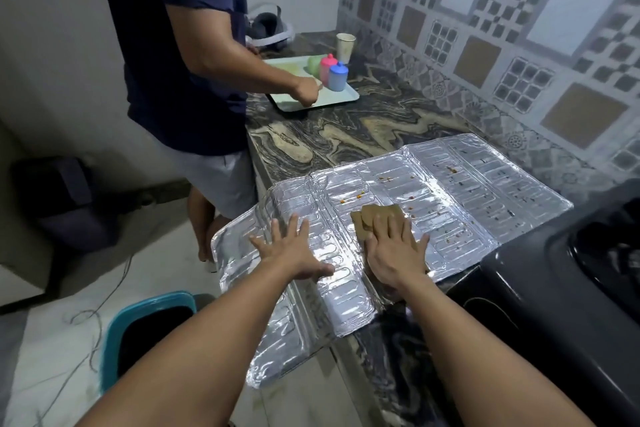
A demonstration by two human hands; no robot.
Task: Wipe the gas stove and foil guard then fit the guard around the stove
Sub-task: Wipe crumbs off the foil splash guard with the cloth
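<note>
A silver foil guard (450, 180) lies unfolded flat on the marbled counter, its near left panels hanging over the counter edge. Small food spots dot its middle and right panels. My left hand (294, 250) presses flat on the left panels, fingers spread, holding nothing. My right hand (394, 250) lies flat on a brown cloth (377, 215) that rests on the foil's middle. The black gas stove (554, 288) sits at the right, touching the foil's near right edge; only part of it shows.
Another person (194, 62) stands at the counter's far left, one hand at a pale tray (349, 95) holding pink, blue and green lidded cups. A paper cup (345, 47) stands behind. A teal bin (145, 326) and a loose cable (104, 302) are on the floor.
</note>
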